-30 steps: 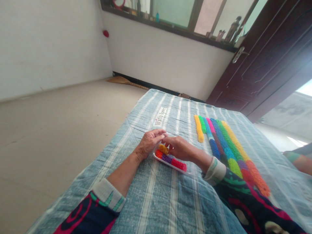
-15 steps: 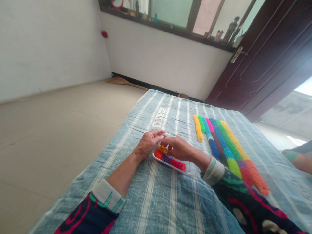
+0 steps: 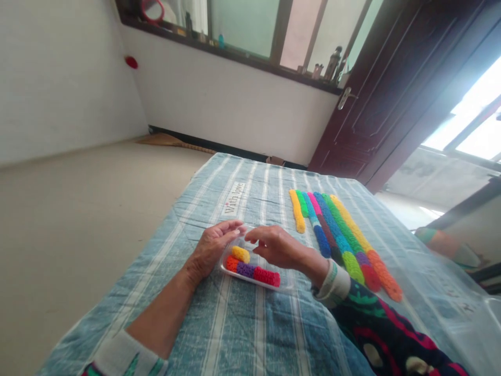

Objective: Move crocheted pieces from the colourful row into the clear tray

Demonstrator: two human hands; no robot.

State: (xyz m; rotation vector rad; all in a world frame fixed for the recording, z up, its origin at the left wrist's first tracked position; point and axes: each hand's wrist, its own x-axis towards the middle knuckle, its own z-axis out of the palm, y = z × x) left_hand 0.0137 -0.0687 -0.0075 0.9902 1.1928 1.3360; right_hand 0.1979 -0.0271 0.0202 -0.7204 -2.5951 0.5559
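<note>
A shallow clear plastic tray (image 3: 250,282) with a pale rim rests on the striped cloth. Along its near side lie an orange (image 3: 232,264), a purple (image 3: 246,270) and a red (image 3: 267,277) crocheted-looking piece, end to end. One yellow piece (image 3: 240,254) sits behind the orange one. My left hand (image 3: 213,245) grips the tray's far left corner between thumb and fingers. Above the tray's right part hovers my right hand (image 3: 276,246), its fingers loosely bent and apart, holding nothing visible. The yellow piece is a little left of its fingertips.
Rows of coloured pieces, including a long yellow and orange row (image 3: 352,224), lie to the right on the cloth (image 3: 235,334). A transparent plastic container (image 3: 477,329) stands at the right edge. A "With love" label (image 3: 234,198) shows on the cloth. Beyond are a door (image 3: 376,89) and window sill.
My right hand has let go of the yellow piece and lifted slightly away to the right. The yellow piece now lies in the tray. My view has turned a little right.
</note>
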